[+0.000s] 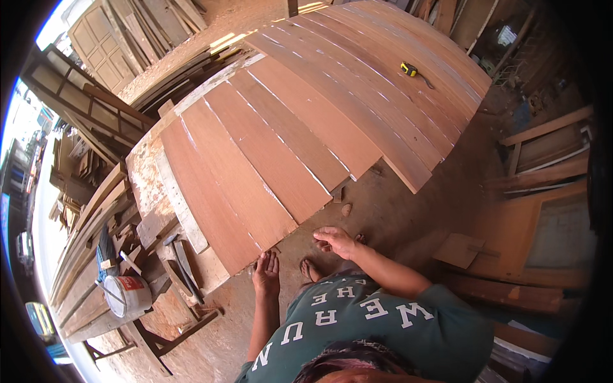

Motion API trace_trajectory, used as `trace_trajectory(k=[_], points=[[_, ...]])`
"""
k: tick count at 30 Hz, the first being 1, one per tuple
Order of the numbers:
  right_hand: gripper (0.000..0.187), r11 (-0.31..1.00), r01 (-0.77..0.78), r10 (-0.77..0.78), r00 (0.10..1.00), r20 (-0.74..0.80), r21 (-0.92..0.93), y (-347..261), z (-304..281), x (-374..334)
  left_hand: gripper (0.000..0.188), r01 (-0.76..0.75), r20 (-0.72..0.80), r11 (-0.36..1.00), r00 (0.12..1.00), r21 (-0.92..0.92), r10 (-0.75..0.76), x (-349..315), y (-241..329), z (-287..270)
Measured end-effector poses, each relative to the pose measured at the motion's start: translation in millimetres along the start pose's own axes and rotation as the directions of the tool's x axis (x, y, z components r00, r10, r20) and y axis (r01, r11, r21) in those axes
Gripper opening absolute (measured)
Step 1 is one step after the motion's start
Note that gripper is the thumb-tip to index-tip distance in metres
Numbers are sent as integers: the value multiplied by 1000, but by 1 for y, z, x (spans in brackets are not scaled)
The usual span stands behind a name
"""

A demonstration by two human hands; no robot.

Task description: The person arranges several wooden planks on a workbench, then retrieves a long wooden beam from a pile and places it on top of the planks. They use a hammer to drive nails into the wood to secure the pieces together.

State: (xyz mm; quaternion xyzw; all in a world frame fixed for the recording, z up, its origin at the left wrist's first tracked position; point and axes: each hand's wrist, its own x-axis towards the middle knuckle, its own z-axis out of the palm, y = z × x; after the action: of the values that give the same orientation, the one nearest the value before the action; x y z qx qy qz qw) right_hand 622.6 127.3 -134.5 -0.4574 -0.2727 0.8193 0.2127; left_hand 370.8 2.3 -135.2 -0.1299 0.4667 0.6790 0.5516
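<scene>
Long reddish-brown wooden boards [249, 147] lie side by side, with white glue-like lines along several joints. My left hand [266, 271] is at the near end of the boards, palm up, its fingers slightly apart by the edge and holding nothing I can see. Just right of it and off the boards, my right hand [333, 241] has its fingers curled toward the thumb. Whatever those fingers hold, if anything, is too small to make out. A yellow and black tape measure [408, 69] rests on the raised boards [370, 83] at the far right.
On the left stand a white bucket [128, 295] and a hammer [171, 240] beside stacked timber [96, 223]. A pale worn tabletop [150, 175] shows beside the boards. Door frames [549, 236] lean at the right. A small stone-like lump [347, 209] is on the floor.
</scene>
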Motion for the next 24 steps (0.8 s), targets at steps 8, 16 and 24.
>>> trace_trajectory(k=[8,16,24], points=[[43,465,-151,-212,937,-276,-872,114,-255,-17,56,194,-157,467,981,863,-118,-8,-70,-64],[40,851,-330,344,938,-40,-409,246,-473,-95,60,515,-199,386,759,765,-620,26,-183,-21],[41,972,-223,212,968,-131,-78,219,-510,-143,61,478,-289,74,640,875,-712,50,-251,86]])
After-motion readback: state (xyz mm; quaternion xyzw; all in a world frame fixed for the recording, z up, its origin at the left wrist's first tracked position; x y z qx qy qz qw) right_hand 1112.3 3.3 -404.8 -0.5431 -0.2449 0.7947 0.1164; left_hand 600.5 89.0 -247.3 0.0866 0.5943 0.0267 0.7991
